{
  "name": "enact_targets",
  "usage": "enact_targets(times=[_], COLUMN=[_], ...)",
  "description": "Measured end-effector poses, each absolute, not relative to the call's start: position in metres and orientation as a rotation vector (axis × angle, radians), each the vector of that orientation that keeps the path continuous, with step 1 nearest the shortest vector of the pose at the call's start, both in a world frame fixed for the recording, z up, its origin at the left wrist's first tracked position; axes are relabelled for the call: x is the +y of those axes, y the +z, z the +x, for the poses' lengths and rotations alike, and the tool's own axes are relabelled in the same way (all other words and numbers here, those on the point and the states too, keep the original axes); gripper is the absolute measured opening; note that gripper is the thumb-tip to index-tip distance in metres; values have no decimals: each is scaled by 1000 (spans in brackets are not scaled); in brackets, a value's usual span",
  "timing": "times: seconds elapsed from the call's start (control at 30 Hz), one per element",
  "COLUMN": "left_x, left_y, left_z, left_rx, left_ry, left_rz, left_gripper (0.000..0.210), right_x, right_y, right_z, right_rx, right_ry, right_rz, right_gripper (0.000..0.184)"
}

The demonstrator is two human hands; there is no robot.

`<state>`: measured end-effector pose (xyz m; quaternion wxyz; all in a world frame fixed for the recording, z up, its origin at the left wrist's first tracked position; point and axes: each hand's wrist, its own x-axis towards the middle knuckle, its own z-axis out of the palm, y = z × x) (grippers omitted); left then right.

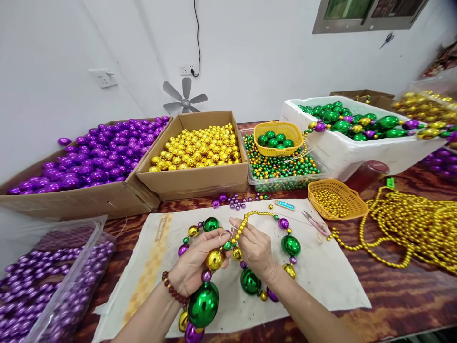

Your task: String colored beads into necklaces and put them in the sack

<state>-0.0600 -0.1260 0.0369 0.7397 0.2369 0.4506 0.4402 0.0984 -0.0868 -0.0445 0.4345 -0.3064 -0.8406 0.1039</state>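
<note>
A bead necklace [290, 245] of green, gold and purple balls loops over the white cloth [321, 286]. My left hand [200, 255], with a brown bead bracelet at the wrist, is closed on one end of it; a large green ball [203, 305] hangs below the fingers. Close beside it, my right hand [256, 247] pinches the other side near a run of small gold beads [244, 224]. A thin pale thread [220, 242] loops up between the fingertips. Fingers partly hide where the two ends meet.
Boxes of purple balls [96, 157] and gold balls [200, 147] stand behind, beside a clear tray of small beads [257, 164]. Snips [316, 223] lie right of my hands, near a yellow basket [359, 205]. Gold bead strands [421, 228] are heaped at right.
</note>
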Motion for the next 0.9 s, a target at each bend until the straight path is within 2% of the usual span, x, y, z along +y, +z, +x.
enact_targets(times=[0.23, 0.37, 0.5, 0.7, 0.77, 0.83, 0.9], left_x=[-132, -134, -135, -135, -136, -137, -140], left_y=[15, 1, -10, -17, -19, -22, -27], left_z=[-53, -56, -57, -47, -47, -50, -54], left_rx=[1216, 1279, 1361, 1449, 1451, 1464, 1480], left_ry=[1110, 1222, 1276, 1279, 1268, 1248, 1209], left_rz=[651, 627, 655, 786, 801, 808, 815], left_gripper=[21, 22, 21, 19, 17, 16, 16], right_x=[-95, -107, -126, -145, -146, -142, -134], right_y=[-59, -55, -44, -36, -38, -39, -35], right_z=[98, 102, 101, 76, 73, 76, 83], right_rx=[-2286, -2264, -2023, -1799, -1754, -1645, -1414], right_ry=[363, 684, 988, 860, 871, 1125, 1609], right_rz=[-794, -910, -1026, -1282, -1248, -1162, -1051], right_gripper=[37, 38, 21, 8, 11, 14, 12])
